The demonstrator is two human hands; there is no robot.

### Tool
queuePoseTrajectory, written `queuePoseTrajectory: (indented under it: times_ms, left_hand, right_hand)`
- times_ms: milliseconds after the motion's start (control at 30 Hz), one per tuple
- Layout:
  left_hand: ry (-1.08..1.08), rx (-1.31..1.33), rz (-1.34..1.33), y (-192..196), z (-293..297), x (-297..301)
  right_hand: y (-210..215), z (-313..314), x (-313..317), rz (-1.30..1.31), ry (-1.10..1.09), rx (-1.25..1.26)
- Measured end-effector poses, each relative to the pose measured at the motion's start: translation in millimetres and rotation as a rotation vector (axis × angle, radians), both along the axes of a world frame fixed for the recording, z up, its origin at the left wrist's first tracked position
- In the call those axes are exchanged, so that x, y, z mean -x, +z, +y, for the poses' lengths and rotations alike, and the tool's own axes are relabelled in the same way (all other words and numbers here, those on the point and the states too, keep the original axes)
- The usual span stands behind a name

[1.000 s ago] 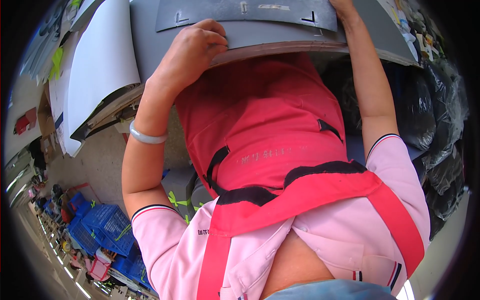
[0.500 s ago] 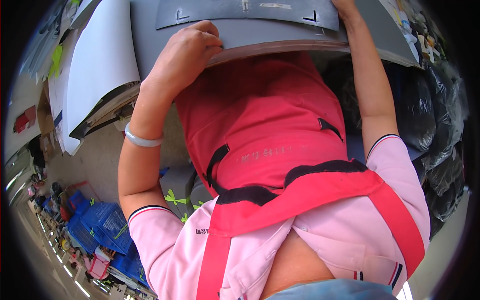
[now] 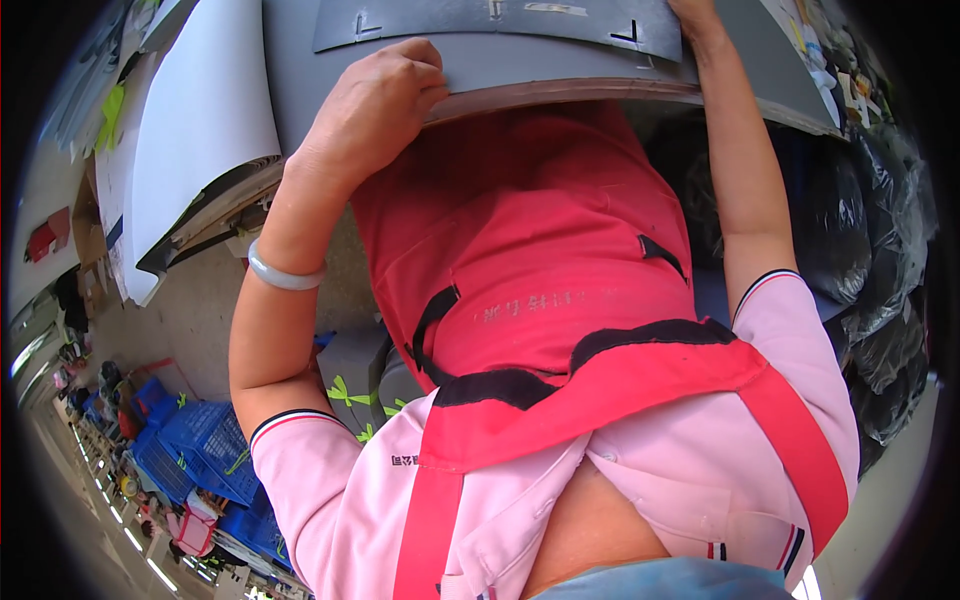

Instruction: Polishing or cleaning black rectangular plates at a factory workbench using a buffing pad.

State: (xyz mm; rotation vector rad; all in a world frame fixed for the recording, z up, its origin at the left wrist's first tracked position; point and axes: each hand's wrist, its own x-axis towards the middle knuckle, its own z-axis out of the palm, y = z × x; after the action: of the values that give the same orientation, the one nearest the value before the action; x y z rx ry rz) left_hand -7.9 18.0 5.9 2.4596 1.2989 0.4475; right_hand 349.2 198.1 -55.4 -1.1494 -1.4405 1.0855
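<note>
My left hand (image 3: 385,105) is closed at the front edge of the grey tabletop (image 3: 560,62), its fingers curled in and the thumb against them. Anything inside that grip is too small or hidden to make out. Just beyond it lies a dark grey flat panel (image 3: 480,32) with black corner marks, pale tick marks and a strip of tape. My right hand (image 3: 693,14) is at the panel's right end, cut off by the upper border of the picture, so its fingers are mostly hidden.
A large white sheet (image 3: 205,110) curls over the table's left front edge. Blue plastic crates (image 3: 210,450) stand on the floor at the lower left. Black plastic bags (image 3: 880,270) hang or lie at the right. Scraps and small items (image 3: 845,75) cover the far right.
My left hand has shifted very slightly up, and its forearm a little to the left. The panel has slid marginally to the right. The right hand stays at the panel's end.
</note>
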Motion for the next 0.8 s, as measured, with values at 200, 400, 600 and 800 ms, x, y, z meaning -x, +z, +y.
queuePoseTrajectory:
  times_ms: [200,400,600,800]
  left_hand:
    - [-0.001,-0.011,0.024,-1.9,-0.9,-0.8]
    - [0.017,0.002,-0.034,-3.4,2.3,0.8]
    - [-0.001,0.017,-0.020,-2.3,3.7,2.1]
    - [-0.001,0.008,-0.006,-2.8,1.5,0.5]
  right_hand:
    - [-0.7,1.9,-4.1,-0.048,0.007,-0.002]
    - [-3.0,2.5,-3.4,-0.047,0.002,-0.028]
    - [-4.0,2.4,-3.3,-0.064,-0.008,-0.019]
    - [-3.1,2.4,-3.3,-0.065,-0.004,-0.028]
